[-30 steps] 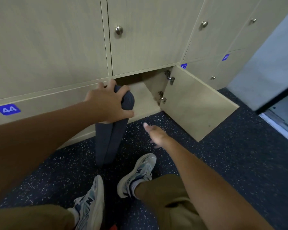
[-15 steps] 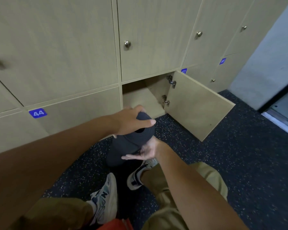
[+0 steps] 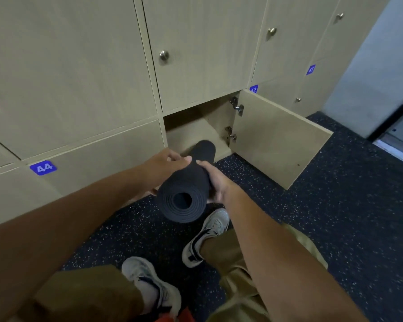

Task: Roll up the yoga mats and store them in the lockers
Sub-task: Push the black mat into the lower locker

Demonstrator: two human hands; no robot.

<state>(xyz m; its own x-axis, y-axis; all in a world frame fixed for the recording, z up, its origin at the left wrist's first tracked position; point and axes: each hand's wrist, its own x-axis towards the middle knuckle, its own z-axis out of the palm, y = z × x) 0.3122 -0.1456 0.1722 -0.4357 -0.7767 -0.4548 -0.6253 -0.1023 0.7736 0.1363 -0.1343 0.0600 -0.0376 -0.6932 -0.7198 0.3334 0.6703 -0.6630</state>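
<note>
In front of the bottom row of wooden lockers (image 3: 84, 73), a rolled dark yoga mat (image 3: 188, 182) was held off the floor in both hands, lying nearly level with its far end pointing at the open locker (image 3: 196, 133). The near end faced the camera and showed the spiral of the roll. The left hand (image 3: 165, 166) was wrapped around the mat from the left side, with its fingers curled over the top. The right hand (image 3: 215, 180) gripped the mat from the right, its thumb across the top close to the left hand's fingertips. The far end of the mat was at the locker's mouth; whether it had crossed the edge could not be told. The locker door (image 3: 279, 140) stood swung open to the right. Blue number tags were on neighbouring doors, one reading 44 (image 3: 43, 168). Below the mat, two pale sneakers (image 3: 207, 233) stood on the dark speckled floor (image 3: 335, 217).
</note>
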